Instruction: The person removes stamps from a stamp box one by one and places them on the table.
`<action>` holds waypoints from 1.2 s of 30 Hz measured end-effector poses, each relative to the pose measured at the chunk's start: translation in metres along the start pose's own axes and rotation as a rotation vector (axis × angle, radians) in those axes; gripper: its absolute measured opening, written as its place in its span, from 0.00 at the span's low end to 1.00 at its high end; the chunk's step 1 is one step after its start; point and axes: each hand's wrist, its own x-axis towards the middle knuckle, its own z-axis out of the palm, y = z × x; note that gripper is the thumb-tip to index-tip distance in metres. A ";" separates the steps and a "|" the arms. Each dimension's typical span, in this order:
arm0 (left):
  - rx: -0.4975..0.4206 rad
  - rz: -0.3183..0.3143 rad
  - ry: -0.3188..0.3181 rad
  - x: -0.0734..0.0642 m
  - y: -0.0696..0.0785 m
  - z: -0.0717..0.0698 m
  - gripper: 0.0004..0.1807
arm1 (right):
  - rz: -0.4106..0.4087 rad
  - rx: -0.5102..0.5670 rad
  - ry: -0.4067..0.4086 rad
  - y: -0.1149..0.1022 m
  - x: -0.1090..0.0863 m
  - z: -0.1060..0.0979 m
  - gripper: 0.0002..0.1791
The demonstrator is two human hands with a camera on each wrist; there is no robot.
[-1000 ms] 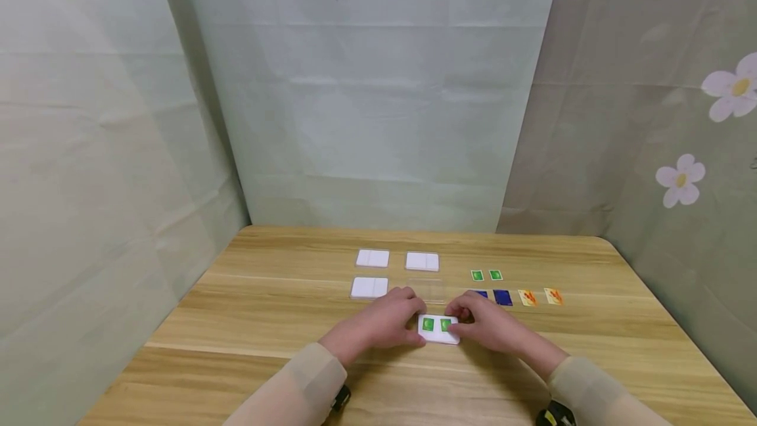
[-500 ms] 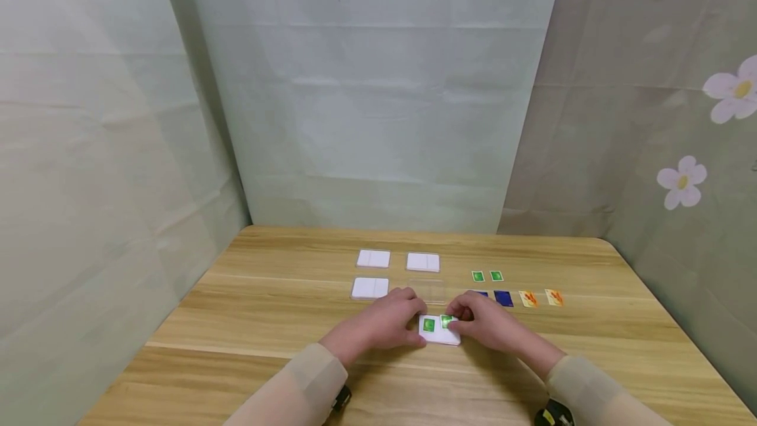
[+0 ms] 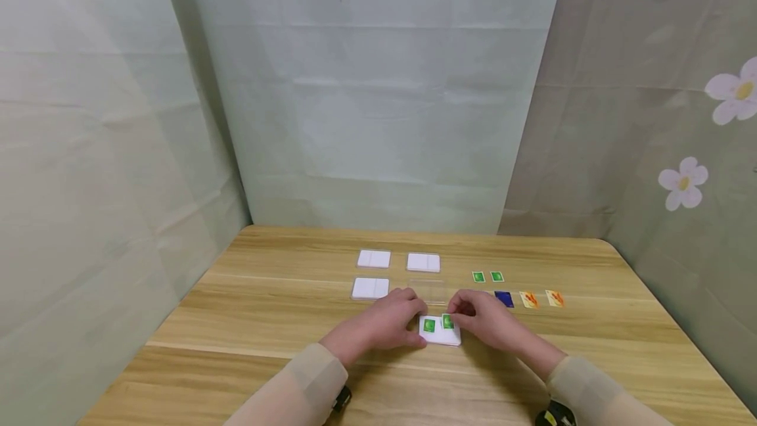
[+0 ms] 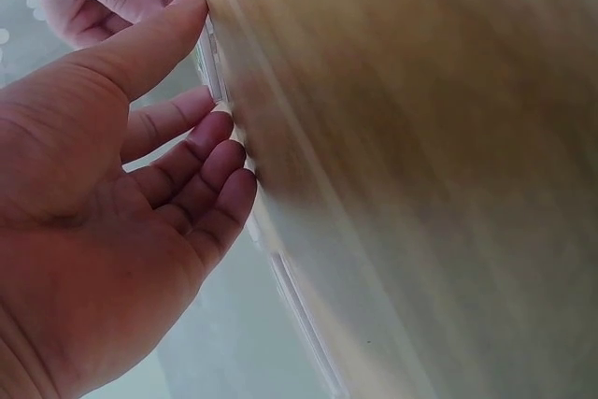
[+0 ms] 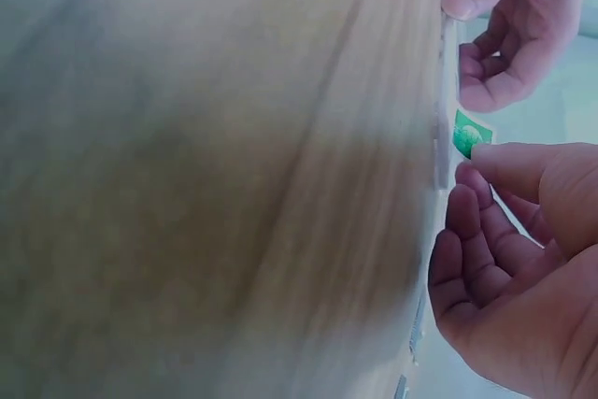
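Note:
My left hand (image 3: 387,319) holds a white rectangular plate (image 3: 435,339) by its left end, thumb at the near corner and fingers at the far one. A small green picture card (image 3: 429,326) lies on the plate's left half. Over the right half, my right hand (image 3: 486,318) pinches a second small green picture card with a white border (image 3: 447,322) between thumb and forefinger. In the right wrist view this pinched green card (image 5: 469,134) stands tilted up off the plate. The left wrist view has the left thumb (image 4: 173,35) along the plate's edge, which appears there edge-on.
Beyond the hands lie several white cards in clear frames (image 3: 370,288) and a bare clear frame (image 3: 427,290). To the right are two green cards (image 3: 487,277), a dark blue card (image 3: 504,299) and two orange-and-yellow cards (image 3: 541,299), flat on the wooden table (image 3: 248,334).
The right-hand green card, earlier flat on the plate, has shifted toward the plate's far edge and tilted up in my right fingers. My left hand keeps its hold on the plate.

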 end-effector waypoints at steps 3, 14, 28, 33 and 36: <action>0.005 -0.002 0.001 0.001 0.000 0.000 0.29 | -0.012 0.002 0.002 0.000 0.000 -0.003 0.06; 0.008 0.003 0.003 0.000 0.001 -0.002 0.28 | -0.038 0.001 0.054 0.011 -0.002 -0.031 0.04; 0.015 -0.009 -0.004 0.000 0.001 -0.001 0.28 | -0.006 -0.119 0.130 0.038 0.001 -0.079 0.02; 0.017 -0.012 -0.007 0.000 0.001 0.000 0.28 | 0.038 -0.162 0.135 0.051 0.002 -0.094 0.03; 0.017 -0.008 -0.007 0.000 0.001 0.000 0.28 | 0.061 -0.186 0.140 0.058 0.003 -0.102 0.04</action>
